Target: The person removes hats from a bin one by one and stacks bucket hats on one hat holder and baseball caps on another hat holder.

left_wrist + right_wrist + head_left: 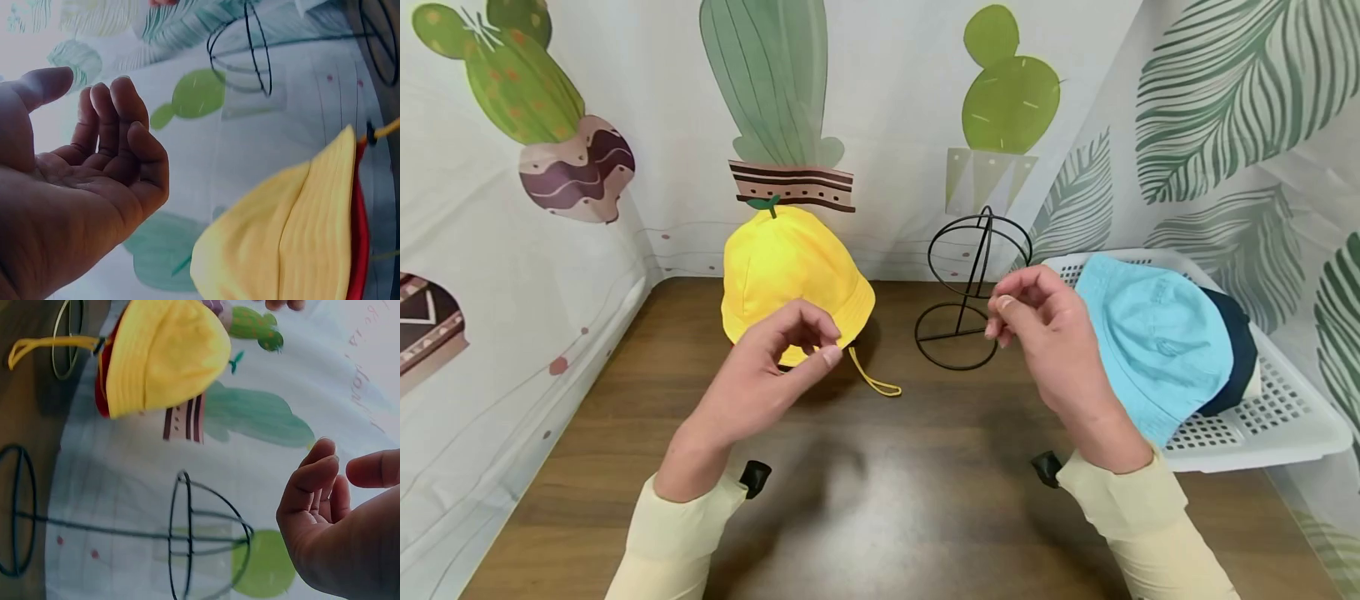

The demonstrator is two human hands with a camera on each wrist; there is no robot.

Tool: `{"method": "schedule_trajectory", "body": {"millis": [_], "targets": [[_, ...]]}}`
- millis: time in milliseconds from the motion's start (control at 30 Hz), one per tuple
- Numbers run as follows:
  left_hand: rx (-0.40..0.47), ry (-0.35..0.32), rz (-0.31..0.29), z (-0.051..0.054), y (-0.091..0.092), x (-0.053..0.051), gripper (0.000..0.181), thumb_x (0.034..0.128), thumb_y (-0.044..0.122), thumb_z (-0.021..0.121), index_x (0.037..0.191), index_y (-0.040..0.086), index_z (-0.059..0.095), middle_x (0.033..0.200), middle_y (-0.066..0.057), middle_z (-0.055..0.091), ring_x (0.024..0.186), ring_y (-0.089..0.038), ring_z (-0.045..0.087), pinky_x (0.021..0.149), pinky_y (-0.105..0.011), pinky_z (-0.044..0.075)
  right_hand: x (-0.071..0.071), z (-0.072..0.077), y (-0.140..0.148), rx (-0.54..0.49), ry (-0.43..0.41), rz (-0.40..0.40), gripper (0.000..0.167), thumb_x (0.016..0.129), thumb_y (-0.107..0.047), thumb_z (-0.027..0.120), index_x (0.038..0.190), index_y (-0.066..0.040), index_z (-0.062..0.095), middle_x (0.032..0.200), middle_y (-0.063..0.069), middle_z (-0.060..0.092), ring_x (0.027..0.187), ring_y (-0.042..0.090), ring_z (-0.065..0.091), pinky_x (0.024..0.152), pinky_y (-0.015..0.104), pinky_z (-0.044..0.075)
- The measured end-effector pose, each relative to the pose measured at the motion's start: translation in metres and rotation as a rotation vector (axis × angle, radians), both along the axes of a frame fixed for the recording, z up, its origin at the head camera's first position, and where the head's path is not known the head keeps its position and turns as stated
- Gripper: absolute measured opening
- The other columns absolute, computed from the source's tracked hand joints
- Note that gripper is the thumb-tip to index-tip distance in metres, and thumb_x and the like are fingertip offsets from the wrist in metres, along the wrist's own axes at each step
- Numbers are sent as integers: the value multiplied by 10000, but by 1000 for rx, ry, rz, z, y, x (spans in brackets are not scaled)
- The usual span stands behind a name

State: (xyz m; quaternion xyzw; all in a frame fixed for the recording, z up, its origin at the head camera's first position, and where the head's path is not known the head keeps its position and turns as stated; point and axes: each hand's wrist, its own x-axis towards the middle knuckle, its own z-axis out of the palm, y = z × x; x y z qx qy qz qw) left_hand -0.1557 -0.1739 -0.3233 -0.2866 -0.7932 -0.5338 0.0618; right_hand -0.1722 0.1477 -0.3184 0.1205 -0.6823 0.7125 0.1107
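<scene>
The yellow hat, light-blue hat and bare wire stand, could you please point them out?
Yellow hat [790, 260]: head view, on crown.
Light-blue hat [1172, 325]: head view, on crown.
Bare wire stand [125, 531]: right wrist view, on stem.

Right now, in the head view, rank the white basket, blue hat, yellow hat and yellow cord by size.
1. White basket
2. Blue hat and yellow hat: close in size, and nearness to the camera makes their order unsure
3. Yellow cord

Left hand [760, 375] hovers by yellow hat [790, 267]; right hand [1056, 346] by stand [967, 293].
</scene>
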Motion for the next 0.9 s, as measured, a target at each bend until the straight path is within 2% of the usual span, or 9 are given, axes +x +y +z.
{"method": "schedule_trajectory", "body": {"millis": [133,333,433,633,767,900], "targets": [[-41,14,-54,-4,14,3,164,997,91,739,1074,209,656,985,58,661,913,-162,650,840,-318,559,-1,5,13,-34,29,-37,81,1038,59,550,1048,1,606,876,90,652,670,173,646,602,247,531],[-70,9,-130,-20,39,1,139,997,119,747,1070,192,654,998,65,661,894,-140,655,765,-313,560,-6,10,35,-108,76,-110,74,1026,45,577,1018,-10,626,866,99,648,642,176,656,608,248,543],[-91,39,-156,-26,52,-1,159,984,120,754,1062,210,648,1024,70,670,945,-125,658,817,-307,559,-11,12,47,-121,111,-156,71,1025,41,583,1017,-6,635,877,105,637,640,173,657,618,239,547],[-130,169,-183,-33,75,0,164,974,131,756,1082,190,647,1071,101,665,988,-81,609,882,-292,534,-21,14,72,-158,181,-278,48,998,61,623,1010,40,665,864,129,650,636,179,670,623,226,555],[-145,181,-206,-37,95,1,160,981,149,747,1101,187,649,1088,117,645,1015,-63,587,921,-271,515,-26,14,89,-176,187,-378,48,975,66,646,998,52,686,831,123,663,630,181,664,623,224,543],[-169,185,-229,-44,118,1,150,982,153,740,1097,177,647,1100,90,643,1074,-71,606,999,-241,497,-31,13,101,-208,165,-438,51,962,68,650,980,47,692,811,115,660,622,183,651,624,227,538]]}}
